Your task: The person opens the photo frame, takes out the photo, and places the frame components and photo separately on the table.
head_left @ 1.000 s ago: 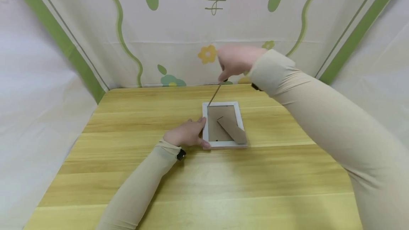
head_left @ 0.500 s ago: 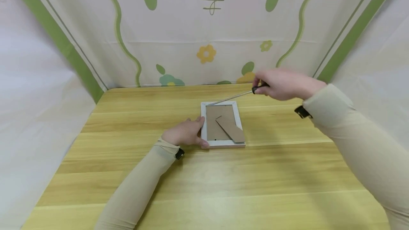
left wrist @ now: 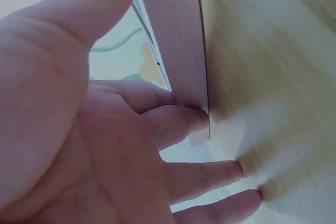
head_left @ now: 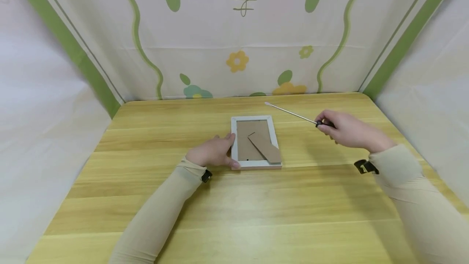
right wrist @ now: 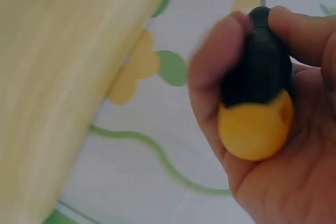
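A white-bordered picture frame (head_left: 253,127) lies face down on the table, its brown backing board and angled stand leg (head_left: 265,148) facing up. My left hand (head_left: 214,153) holds the frame's left side, thumb at the near left corner and fingers along the edge. In the left wrist view two fingertips press against the frame's side (left wrist: 176,35), while the other two touch the tabletop. My right hand (head_left: 348,130) grips a screwdriver (head_left: 293,113) in the air right of the frame. Its black and yellow handle (right wrist: 257,82) sits between thumb and fingers, with the tip pointing left, away from the frame.
The wooden table (head_left: 234,215) meets a white cloth backdrop (head_left: 205,31) with printed flowers at its far edge. White cloth also hangs on both sides. A black strap (head_left: 366,166) circles the right wrist, another (head_left: 207,175) the left.
My right hand has swung right and down toward me with the screwdriver, whose tip has left the frame's far left corner. The left hand and the frame stay in place.
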`<control>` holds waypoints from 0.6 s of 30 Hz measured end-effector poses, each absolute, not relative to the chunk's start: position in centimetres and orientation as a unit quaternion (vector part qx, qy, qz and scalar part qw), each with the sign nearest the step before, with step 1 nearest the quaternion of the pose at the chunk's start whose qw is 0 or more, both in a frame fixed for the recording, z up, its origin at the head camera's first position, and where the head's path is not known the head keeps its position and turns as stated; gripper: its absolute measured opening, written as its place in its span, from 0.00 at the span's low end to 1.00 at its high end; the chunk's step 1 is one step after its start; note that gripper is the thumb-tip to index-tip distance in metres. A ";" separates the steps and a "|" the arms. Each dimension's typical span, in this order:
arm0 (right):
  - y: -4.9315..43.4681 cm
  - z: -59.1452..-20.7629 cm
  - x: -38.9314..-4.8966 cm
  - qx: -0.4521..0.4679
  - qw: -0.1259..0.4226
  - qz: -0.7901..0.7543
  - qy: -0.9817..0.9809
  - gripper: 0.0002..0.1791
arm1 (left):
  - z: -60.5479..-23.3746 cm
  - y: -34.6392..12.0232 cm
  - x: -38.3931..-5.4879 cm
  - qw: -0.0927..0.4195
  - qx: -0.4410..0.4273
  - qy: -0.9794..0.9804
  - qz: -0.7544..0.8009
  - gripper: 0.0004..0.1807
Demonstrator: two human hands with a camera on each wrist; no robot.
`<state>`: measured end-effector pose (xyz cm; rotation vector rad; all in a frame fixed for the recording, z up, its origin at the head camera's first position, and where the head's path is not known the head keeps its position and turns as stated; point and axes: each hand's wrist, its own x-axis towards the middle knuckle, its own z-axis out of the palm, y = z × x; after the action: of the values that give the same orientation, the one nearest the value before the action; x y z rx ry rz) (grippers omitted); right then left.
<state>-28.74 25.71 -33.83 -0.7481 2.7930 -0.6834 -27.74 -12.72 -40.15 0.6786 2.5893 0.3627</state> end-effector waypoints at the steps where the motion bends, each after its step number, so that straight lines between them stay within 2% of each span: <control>1: 26.1 -34.3 -28.6 -0.236 0.097 -0.240 0.937 0.13 | -40.1 -12.7 -27.7 0.219 0.245 0.935 0.132 0.61; 8: 28.3 -37.3 -28.3 -0.157 0.132 -0.235 0.950 0.19 | -40.2 -12.7 -27.7 0.221 0.239 0.936 0.137 0.61; 18: 29.0 -39.8 -28.5 -0.136 0.126 -0.200 0.962 0.20 | -40.2 -12.8 -27.6 0.215 0.245 0.935 0.141 0.61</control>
<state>-28.52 28.99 -39.81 -0.3962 2.8019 -0.5814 -27.64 -12.80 -40.24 0.6805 2.5924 0.3919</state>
